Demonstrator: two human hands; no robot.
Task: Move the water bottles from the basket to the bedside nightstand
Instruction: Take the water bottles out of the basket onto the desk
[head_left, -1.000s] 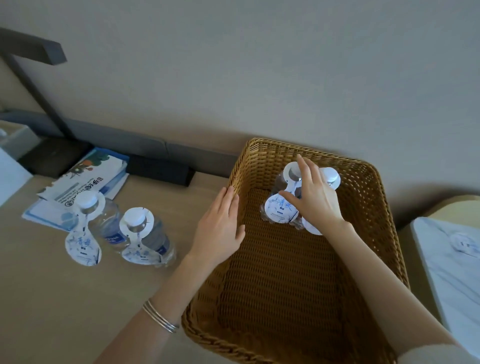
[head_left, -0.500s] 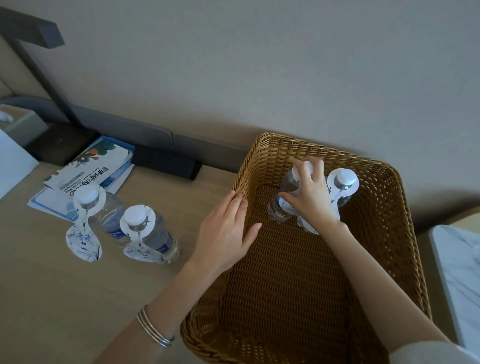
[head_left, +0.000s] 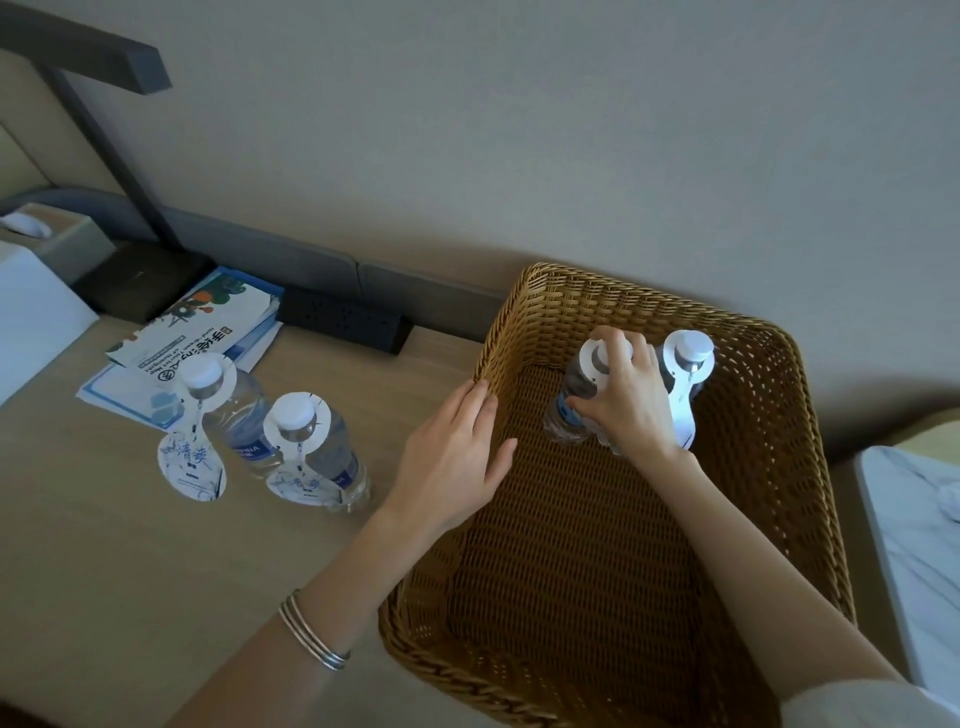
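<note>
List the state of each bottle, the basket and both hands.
Wicker basket: holds two bottles.
Gripped bottle: upright in basket.
Second basket bottle: upright, capped.
Far nightstand bottle: upright, capped.
Near nightstand bottle: upright, capped.
Left hand: open, fingers on basket rim.
Right hand: grips one basket bottle.

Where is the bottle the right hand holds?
The bottle is at the far end of the basket, right of centre in the head view, beside a second bottle.

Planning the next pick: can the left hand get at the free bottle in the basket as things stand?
Probably not cleanly: the right hand and its gripped bottle sit between the left hand and the free bottle.
</note>
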